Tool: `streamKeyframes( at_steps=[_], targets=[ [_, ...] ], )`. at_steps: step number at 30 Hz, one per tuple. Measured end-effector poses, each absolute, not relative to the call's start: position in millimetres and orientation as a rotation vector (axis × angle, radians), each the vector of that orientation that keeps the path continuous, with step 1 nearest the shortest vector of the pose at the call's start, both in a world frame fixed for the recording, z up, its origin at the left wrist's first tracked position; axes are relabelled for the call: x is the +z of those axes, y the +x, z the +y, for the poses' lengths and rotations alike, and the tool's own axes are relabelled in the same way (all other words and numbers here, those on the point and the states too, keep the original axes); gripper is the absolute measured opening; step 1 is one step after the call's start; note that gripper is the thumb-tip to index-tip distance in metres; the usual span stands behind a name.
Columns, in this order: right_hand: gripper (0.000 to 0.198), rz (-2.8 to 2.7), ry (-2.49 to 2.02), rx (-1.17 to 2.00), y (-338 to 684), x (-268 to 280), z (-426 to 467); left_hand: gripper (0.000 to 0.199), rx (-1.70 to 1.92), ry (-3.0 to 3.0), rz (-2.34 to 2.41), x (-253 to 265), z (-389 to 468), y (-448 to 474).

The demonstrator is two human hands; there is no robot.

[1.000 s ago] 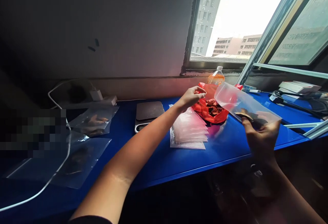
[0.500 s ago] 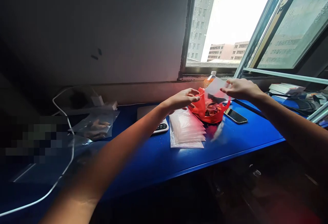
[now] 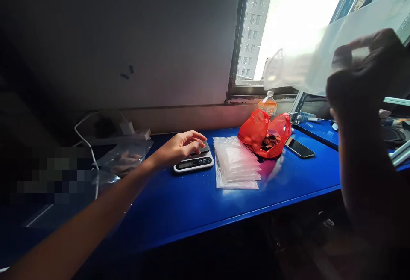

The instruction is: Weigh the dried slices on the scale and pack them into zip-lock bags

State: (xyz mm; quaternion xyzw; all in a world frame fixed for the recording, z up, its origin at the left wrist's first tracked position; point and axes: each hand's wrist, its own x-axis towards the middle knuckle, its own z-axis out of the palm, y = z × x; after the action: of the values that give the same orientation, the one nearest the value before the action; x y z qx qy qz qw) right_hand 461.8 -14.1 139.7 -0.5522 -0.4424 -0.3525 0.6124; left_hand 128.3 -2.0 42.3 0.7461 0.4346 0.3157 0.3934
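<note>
My right hand, raised high in front of the window, grips a translucent plastic bag that spreads out to the left of the fingers. My left hand is over the kitchen scale, its fingers loosely bent and apart, holding nothing; part of the scale's plate is hidden behind it. Right of the scale lies a fanned stack of clear plastic bags. Beside the stack stands an open red plastic bag with dark brown, dried-looking pieces inside.
A phone lies right of the red bag, and an orange drink bottle stands behind it. At left, a clear bag with brownish pieces lies near a white cable. The blue table's front edge runs below.
My right hand has lifted the translucent bag up and right, away from the red bag. My left hand has moved left from the red bag to above the scale.
</note>
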Motion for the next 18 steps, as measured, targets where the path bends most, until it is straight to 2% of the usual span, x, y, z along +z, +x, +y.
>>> streamKeyframes(
  at_steps=[2,5,9,14,18],
  targets=[
    [0.019,-1.199,-1.098,-0.669,426,123,-15,0.056,0.837,1.814,1.016,37,-2,126],
    [0.010,-1.385,-0.923,-0.177,367,84,4,0.068,0.954,1.657,0.902,27,2,122],
    [0.011,-1.461,-0.827,0.329,315,34,42,0.046,1.230,1.420,0.957,17,10,110],
    [0.019,-1.323,-0.789,0.644,301,-3,53,0.023,1.344,1.341,1.031,9,11,98],
    [0.027,-1.259,-0.691,0.896,303,-11,38,0.018,1.400,1.322,1.066,5,11,96]
  ],
)
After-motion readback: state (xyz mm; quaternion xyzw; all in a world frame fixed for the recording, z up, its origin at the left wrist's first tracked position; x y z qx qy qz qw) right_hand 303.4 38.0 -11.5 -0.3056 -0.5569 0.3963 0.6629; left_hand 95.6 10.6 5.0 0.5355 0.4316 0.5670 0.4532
